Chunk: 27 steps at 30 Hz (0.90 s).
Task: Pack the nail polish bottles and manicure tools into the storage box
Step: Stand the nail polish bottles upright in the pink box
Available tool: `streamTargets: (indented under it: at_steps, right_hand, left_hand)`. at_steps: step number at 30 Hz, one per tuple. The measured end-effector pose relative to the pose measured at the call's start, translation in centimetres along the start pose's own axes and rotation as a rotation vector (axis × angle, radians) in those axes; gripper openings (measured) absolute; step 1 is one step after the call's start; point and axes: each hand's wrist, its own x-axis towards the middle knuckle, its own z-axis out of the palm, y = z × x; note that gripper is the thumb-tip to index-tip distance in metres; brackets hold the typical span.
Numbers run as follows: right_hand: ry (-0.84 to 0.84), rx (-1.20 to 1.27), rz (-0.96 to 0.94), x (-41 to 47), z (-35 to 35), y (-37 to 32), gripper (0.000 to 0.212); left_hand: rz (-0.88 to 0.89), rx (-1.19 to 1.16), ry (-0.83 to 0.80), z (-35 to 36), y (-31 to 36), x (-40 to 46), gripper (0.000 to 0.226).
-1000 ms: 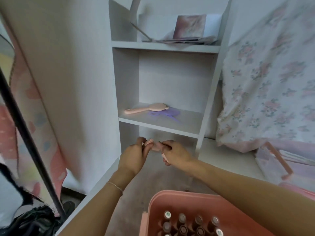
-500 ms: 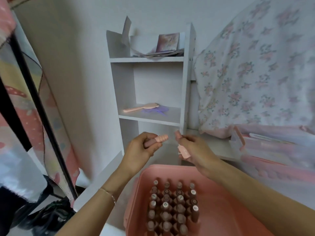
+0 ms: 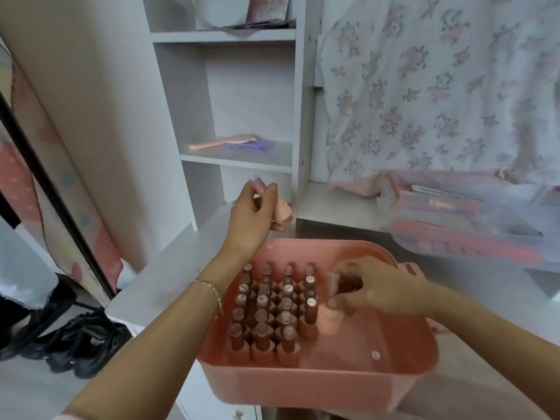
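Note:
A pink storage box (image 3: 403, 371) stands open on the white desk, holding several rows of nail polish bottles (image 3: 272, 301) with brown caps. My right hand (image 3: 378, 287) is inside the box, to the right of those rows, gripping a pale pink nail polish bottle (image 3: 328, 321) that stands upright beside them. My left hand (image 3: 253, 212) is raised above the box's far left corner and holds another pink nail polish bottle (image 3: 280, 209) in its curled fingers.
A white shelf unit (image 3: 236, 156) behind the box carries a pink hairbrush (image 3: 225, 142) and a purple comb. A translucent case with a pink latch (image 3: 466, 225) lies at right under a floral cloth (image 3: 439, 86). Black shoes (image 3: 69, 347) sit on the floor at left.
My right hand has come down from in front of the shelf into the box with its bottle. My left hand stays raised with its own bottle. The camera has tilted down.

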Motion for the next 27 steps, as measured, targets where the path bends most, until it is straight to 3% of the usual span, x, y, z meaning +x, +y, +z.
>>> streamTargets:
  at_steps: [5,10,13,15,19,27]
  right_hand:
    - [-0.132,-0.346,-0.019,0.3,2.4,0.5,0.011]
    - [-0.203,-0.490,-0.046,0.5,3.5,0.7,0.022]
    - [-0.213,-0.535,-0.072,0.4,3.4,0.7,0.020]
    - [-0.216,-0.541,-0.074,0.3,3.3,0.7,0.008]
    - [-0.186,-0.578,-0.078,-0.3,3.4,0.9,0.023]
    - [-0.222,-0.624,-0.121,-1.0,2.7,0.7,0.017]
  left_hand:
    - [0.135,0.304,0.061,-0.6,-2.2,0.0,0.021]
    - [0.164,0.376,0.049,-0.9,-3.0,0.3,0.026]
    - [0.211,0.458,0.029,-0.8,-3.2,0.3,0.023]
    - [0.235,0.482,0.016,-0.8,-3.3,0.2,0.022]
    - [0.258,0.497,0.004,-0.8,-3.3,0.0,0.021]
    - [0.265,0.504,-0.006,-0.7,-3.5,-0.1,0.020]
